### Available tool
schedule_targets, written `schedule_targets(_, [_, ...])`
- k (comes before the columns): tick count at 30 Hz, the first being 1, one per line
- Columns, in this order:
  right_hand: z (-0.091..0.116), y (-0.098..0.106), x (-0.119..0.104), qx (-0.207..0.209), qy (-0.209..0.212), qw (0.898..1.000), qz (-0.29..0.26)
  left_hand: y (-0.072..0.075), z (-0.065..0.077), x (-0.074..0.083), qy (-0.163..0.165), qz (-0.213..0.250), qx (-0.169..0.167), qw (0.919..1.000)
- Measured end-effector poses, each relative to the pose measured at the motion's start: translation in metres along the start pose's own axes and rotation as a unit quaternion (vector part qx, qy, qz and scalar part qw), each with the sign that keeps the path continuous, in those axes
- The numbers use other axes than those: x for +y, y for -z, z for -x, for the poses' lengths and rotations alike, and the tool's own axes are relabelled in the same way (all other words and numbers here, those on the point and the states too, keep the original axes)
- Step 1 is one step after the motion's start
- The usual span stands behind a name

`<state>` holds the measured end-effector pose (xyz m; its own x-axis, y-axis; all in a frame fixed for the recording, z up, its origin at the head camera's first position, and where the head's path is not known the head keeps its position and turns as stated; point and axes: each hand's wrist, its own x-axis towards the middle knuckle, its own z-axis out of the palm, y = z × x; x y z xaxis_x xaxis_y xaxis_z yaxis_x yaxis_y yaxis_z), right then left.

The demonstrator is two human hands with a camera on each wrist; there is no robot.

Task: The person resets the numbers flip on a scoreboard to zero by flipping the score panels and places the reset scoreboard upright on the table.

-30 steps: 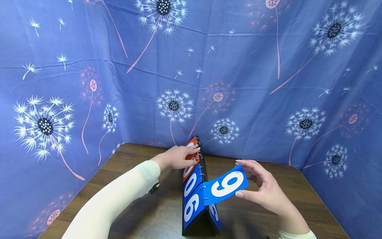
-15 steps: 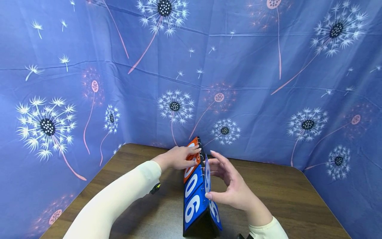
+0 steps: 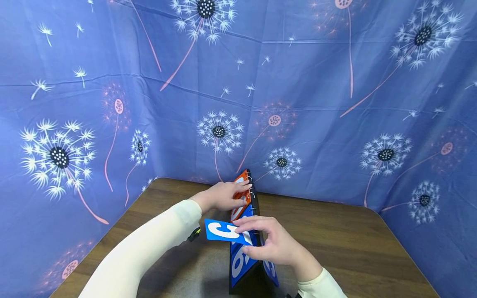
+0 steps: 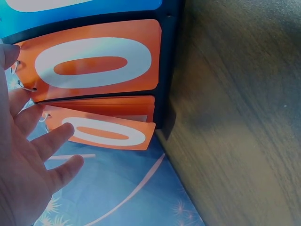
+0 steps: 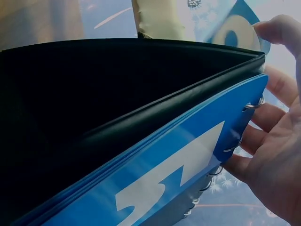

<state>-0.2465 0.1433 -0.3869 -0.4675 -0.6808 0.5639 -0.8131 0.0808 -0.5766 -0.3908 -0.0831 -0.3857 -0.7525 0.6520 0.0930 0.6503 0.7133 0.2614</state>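
Note:
A black tent-shaped flip scoreboard (image 3: 257, 269) stands on the table, with number cards ring-bound along its ridge. My left hand (image 3: 223, 196) rests with spread fingers over the ridge, on the orange cards (image 4: 94, 61) marked 0. Across the ridge from the right, my right hand (image 3: 273, 242) has its fingers at the edge of a raised blue card (image 3: 220, 229), thumb below. That card leans left over the blue 9 card (image 3: 237, 265) and shows part of a white figure. In the right wrist view, more blue cards (image 5: 202, 146) hang on the right face.
The brown wooden table (image 3: 328, 240) extends on both sides of the scoreboard. A blue curtain (image 3: 316, 157) with dandelion prints hangs behind and beside it.
My right hand has moved left, bringing the blue card from the right side up over the ridge so it tips left. The left hand stays in place.

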Motion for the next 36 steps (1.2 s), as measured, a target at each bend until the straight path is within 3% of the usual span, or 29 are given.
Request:
schedule_targets(6, [0.002, -0.002, -0.005, -0.032, -0.016, 0.999, 0.012, -0.001, 0.002, 0.001, 0.003, 0.004, 0.003, 1.0000])
schedule_targets(11, [0.002, -0.003, -0.014, -0.079, -0.054, 0.992, 0.083, -0.002, 0.002, 0.003, 0.002, 0.009, -0.004, 0.9999])
schedule_targets(19, [-0.006, -0.009, -0.032, -0.173, -0.103, 0.951, 0.234, 0.001, 0.003, 0.002, 0.008, 0.016, -0.006, 0.9998])
schedule_targets(26, [-0.006, -0.014, -0.036, -0.196, -0.138, 0.929, 0.281, 0.001, 0.003, 0.001, 0.009, 0.011, -0.006, 0.9999])
schedule_targets(28, [-0.005, -0.013, -0.037, -0.200, -0.144, 0.932, 0.267, 0.001, 0.003, 0.001, 0.009, 0.009, -0.005, 0.9999])
schedule_targets(31, [-0.004, -0.009, -0.039, -0.191, -0.141, 0.949, 0.206, 0.001, 0.002, 0.000, 0.010, 0.010, -0.005, 0.9999])
schedule_targets(34, [0.002, -0.001, -0.042, -0.152, -0.111, 0.971, 0.144, 0.001, 0.001, 0.001, 0.010, 0.012, -0.005, 0.9999])
schedule_targets(36, [0.008, 0.005, -0.043, -0.120, -0.092, 0.980, 0.127, 0.002, 0.000, 0.001, 0.006, 0.014, -0.005, 0.9999])
